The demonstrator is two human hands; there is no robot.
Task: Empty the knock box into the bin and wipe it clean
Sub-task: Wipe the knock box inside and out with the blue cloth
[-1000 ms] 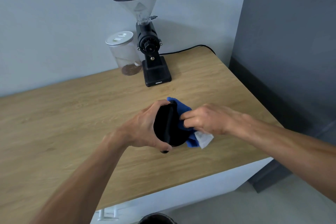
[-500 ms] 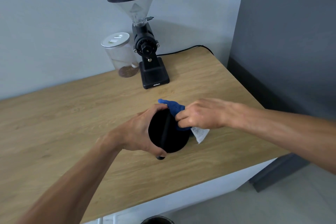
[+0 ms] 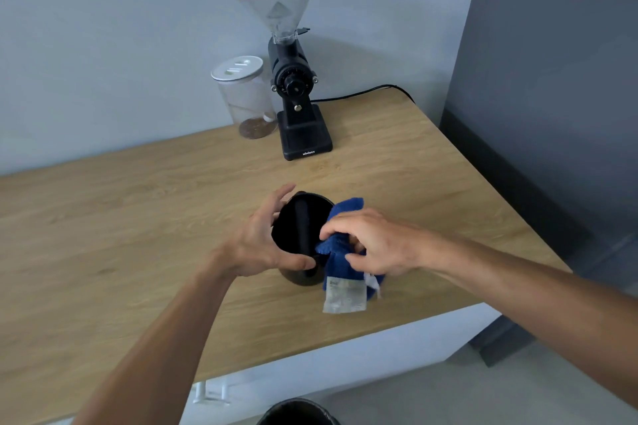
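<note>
Left hand point(image 3: 257, 245): wrapped round the left wall of the knock box point(image 3: 293, 217), thumb across the near rim, fingers curled over the far side. The grip is closed on the box and steadies it. Right hand point(image 3: 371, 241): fingers pinched on a blue cloth point(image 3: 340, 217), pressing a bunched part of it over the right rim and into the opening.

The box stands on the counter point(image 3: 138, 217), near its front edge, mouth tilted slightly toward the camera. The bar point(image 3: 302, 228) spans the opening front to back. The inside looks dark; no grounds can be made out, so emptying appears done and wiping is the step in hand.

Handling, as judged: the box is rigid, smooth-walled, probably light when empty, and may skid or tip under wiping pressure. Hold it by the wall, as now, not by the bar. The cloth is soft and limp, and could snag on the bar.

Writing: a white label point(image 3: 345, 297) hangs from the cloth, print too small to read. The grinder point(image 3: 297, 79) carries a mark on its base, apparently "MINIMEX". A jar point(image 3: 247, 97) stands just beside it. The bin point(image 3: 298, 412) rim shows below the counter.
</note>
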